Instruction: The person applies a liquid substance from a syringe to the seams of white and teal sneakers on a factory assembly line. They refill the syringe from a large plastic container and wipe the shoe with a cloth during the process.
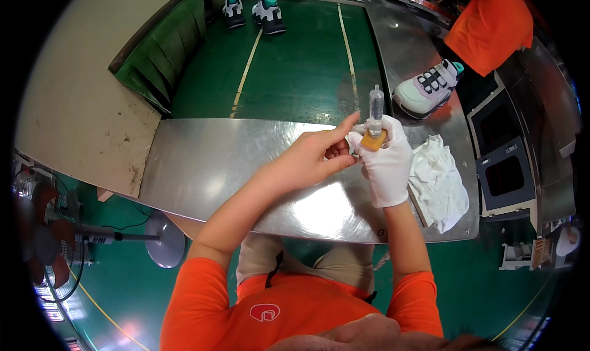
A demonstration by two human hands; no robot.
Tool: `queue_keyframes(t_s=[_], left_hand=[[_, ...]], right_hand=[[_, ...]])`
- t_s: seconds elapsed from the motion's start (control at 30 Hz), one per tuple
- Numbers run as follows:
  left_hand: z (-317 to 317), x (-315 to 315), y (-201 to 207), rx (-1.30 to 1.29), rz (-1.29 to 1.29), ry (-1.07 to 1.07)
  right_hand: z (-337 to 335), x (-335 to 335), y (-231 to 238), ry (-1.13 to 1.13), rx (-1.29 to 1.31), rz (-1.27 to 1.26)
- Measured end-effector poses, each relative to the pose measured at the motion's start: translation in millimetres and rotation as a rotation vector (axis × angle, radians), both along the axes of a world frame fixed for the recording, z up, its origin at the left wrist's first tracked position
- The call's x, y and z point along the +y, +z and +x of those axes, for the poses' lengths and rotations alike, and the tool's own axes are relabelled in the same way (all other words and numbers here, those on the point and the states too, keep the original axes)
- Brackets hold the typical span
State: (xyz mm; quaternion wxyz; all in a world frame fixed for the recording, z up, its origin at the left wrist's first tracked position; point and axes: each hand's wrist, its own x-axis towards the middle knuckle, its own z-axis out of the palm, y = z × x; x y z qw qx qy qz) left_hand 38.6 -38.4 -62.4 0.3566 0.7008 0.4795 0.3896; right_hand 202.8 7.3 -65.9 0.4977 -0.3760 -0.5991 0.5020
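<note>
My right hand (389, 163), in a white glove, is closed around a small clear plastic bottle (376, 112) with a narrow tip pointing up. A tan block (373, 141) sits against the bottle's lower end, in the same grip. My bare left hand (319, 153) is beside it, index finger and thumb stretched apart and the other fingers curled. It reaches close to the gloved fingers; whether they touch, I cannot tell. Beyond the right hand, a white sports shoe (425, 93) with dark straps rests on the metal surface.
A steel worktop (203, 160) spans the front of a green conveyor belt (301, 62). Two shoes (268, 13) stand at its far end. Crumpled white cloth (439, 182) lies at right. A floor fan (52, 240) stands left. A person in orange (491, 28) is at far right.
</note>
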Motion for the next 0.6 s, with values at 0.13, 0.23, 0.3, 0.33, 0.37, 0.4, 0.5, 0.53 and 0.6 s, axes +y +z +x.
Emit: queue_keyframes(t_s=[0.13, 0.23, 0.3, 0.33, 0.37, 0.4, 0.5, 0.53, 0.6], left_hand=[[4, 0, 0, 0.064, 0.023, -0.033], [6, 1, -1, 0.105, 0.039, -0.042], [7, 0, -2, 0.109, 0.045, -0.043], [7, -1, -2, 0.103, 0.042, -0.043], [6, -2, -2, 0.097, 0.039, -0.041], [5, 0, -2, 0.094, 0.068, -0.027], [1, 2, -8, 0.078, 0.106, 0.009], [0, 3, -8, 0.069, 0.101, 0.010], [-2, 2, -6, 0.035, 0.060, 0.001]], right_hand=[[0, 0, -1, -0.046, -0.014, 0.004], [0, 3, 0, -0.067, -0.029, 0.034], [4, 2, 6, -0.042, 0.000, -0.094], [6, 2, 10, -0.028, 0.016, -0.157], [10, 4, 14, -0.019, 0.082, -0.175], [15, 8, 18, -0.009, 0.147, -0.194], [17, 10, 17, -0.041, 0.145, -0.058], [16, 12, 15, -0.036, 0.114, 0.053], [14, 15, 8, 0.024, 0.079, 0.220]])
